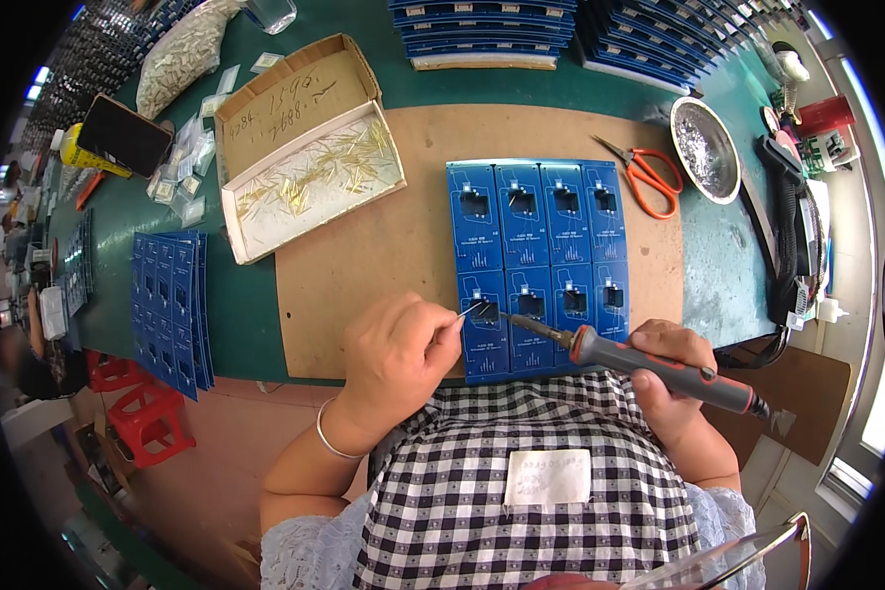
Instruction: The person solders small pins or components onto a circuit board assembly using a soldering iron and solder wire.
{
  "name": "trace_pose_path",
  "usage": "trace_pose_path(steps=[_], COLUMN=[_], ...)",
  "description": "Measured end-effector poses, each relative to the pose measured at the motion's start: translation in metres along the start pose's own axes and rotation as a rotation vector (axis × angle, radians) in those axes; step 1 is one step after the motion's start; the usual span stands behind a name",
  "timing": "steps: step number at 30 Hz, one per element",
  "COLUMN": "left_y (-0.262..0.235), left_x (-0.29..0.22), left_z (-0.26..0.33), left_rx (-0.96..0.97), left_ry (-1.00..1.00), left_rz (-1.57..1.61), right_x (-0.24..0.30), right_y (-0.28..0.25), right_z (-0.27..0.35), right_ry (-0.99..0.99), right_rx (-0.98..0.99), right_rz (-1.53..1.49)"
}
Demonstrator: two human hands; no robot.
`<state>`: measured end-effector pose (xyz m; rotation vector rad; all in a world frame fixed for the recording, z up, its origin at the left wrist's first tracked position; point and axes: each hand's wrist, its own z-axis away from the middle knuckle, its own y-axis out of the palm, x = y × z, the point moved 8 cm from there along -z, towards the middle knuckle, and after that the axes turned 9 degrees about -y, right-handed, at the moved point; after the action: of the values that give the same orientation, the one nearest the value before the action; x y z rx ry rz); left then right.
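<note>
A blue circuit board panel [529,248], with rows of dark square cutouts, lies on a brown board [403,265] in front of me. My left hand [398,349] pinches a thin silvery wire [472,309], whose end reaches a cutout in the near left of the panel. My right hand [674,369] is wrapped round the grey handle of a soldering iron [610,356]. The iron's tip points left, close to that same cutout; whether it touches the panel I cannot tell.
An open cardboard box [324,226] of gold-coloured pins stands at the left. Orange-handled scissors [649,182] and a metal bowl [682,138] lie at the right. Stacked blue panels [482,29] stand at the back; more [172,305] lean at the left. A phone [123,136] is far left.
</note>
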<state>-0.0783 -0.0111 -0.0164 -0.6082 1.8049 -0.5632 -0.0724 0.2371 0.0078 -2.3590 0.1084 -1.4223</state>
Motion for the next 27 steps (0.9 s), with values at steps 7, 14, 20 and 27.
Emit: trace_pose_path(steps=[7, 14, 20, 27], left_y=[0.003, 0.007, 0.01, 0.011], left_x=[-0.003, -0.002, -0.002, -0.004], left_z=[0.001, 0.001, 0.001, -0.001], left_rx=[-0.031, -0.019, -0.007, -0.01], left_ry=[0.041, 0.03, 0.019, 0.027], left_rz=[-0.051, -0.051, -0.044, -0.039], right_x=[-0.009, -0.016, -0.022, -0.024], right_y=[0.011, 0.01, 0.013, 0.011], right_z=[-0.001, 0.0, 0.002, 0.004], right_ry=[0.04, 0.175, 0.232, 0.244], right_rx=[0.011, 0.027, 0.029, 0.042], right_rz=[0.008, -0.034, -0.036, -0.049])
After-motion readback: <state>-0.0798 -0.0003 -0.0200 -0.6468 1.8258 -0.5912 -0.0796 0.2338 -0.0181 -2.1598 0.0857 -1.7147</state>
